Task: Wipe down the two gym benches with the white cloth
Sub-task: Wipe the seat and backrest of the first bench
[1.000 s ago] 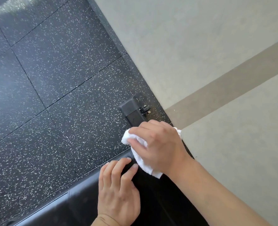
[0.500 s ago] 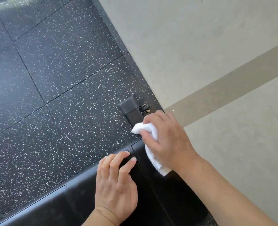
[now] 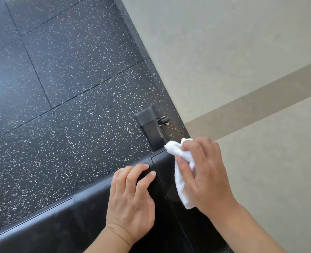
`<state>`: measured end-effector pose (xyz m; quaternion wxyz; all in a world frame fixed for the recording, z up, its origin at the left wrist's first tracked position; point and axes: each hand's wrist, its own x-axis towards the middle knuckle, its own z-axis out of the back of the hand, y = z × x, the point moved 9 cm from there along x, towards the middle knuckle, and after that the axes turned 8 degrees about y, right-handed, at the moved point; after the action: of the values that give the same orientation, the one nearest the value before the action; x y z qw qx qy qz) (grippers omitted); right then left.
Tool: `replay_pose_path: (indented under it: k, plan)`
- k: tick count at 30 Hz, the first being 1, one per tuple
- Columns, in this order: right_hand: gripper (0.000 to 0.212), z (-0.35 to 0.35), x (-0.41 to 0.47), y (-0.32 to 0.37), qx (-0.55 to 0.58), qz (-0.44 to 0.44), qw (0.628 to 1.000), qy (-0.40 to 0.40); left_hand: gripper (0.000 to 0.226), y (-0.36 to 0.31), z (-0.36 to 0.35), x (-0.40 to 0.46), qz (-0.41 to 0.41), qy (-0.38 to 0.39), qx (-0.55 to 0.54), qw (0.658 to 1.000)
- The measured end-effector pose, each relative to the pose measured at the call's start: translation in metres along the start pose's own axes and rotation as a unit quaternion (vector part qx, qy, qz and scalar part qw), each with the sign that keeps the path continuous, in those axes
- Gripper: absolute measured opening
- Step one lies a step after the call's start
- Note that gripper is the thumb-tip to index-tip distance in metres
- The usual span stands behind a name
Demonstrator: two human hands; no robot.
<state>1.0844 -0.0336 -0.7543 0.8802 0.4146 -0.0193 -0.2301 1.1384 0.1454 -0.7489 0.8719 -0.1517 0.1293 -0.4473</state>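
A black padded gym bench fills the bottom of the head view, its far corner near the middle. My right hand grips the bunched white cloth and holds it against the bench's end face, close to the top corner. My left hand rests flat on the top pad with its fingers lying over the far edge. Only one bench is in view.
The bench's black metal foot with a small bolt bracket juts out on the speckled black rubber floor. To the right lies a pale smooth floor crossed by a tan stripe.
My right hand has slid the cloth to the right, off the bench's top corner and down onto its end face. My left hand has stayed in place on the pad.
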Motion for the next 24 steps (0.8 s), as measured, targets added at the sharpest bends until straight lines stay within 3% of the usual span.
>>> replay_pose_path:
  k: [2, 4, 7, 9, 11, 16, 24]
  plan:
    - [0.025, -0.005, 0.016, 0.003, 0.010, 0.003, 0.999, 0.031, 0.048, 0.000, 0.000, 0.001, 0.002, 0.002, 0.002, 1.000]
    - [0.028, -0.015, 0.046, 0.002, 0.044, -0.013, 0.993, 0.113, 0.047, -0.001, 0.000, 0.001, 0.004, 0.007, 0.004, 1.000]
    - [0.022, -0.042, 0.080, -0.006, 0.133, -0.081, 0.946, 0.283, 0.046, -0.001, -0.001, 0.001, 0.004, 0.005, 0.008, 1.000]
    - [0.012, -0.051, 0.084, -0.009, 0.159, -0.091, 0.930, 0.318, 0.046, 0.000, 0.000, 0.000, 0.004, 0.002, 0.006, 1.000]
    - [0.012, -0.044, 0.076, -0.015, 0.170, -0.086, 0.945, 0.265, 0.046, 0.000, 0.000, 0.000, 0.004, 0.003, 0.004, 1.000]
    - [0.018, -0.008, 0.015, -0.029, 0.197, -0.072, 0.977, 0.045, 0.047, 0.001, -0.001, -0.001, 0.007, 0.005, -0.001, 1.000]
    - [0.023, 0.008, -0.074, -0.028, 0.070, -0.068, 0.993, -0.063, 0.048, -0.003, 0.001, -0.001, -0.003, -0.006, 0.001, 1.000]
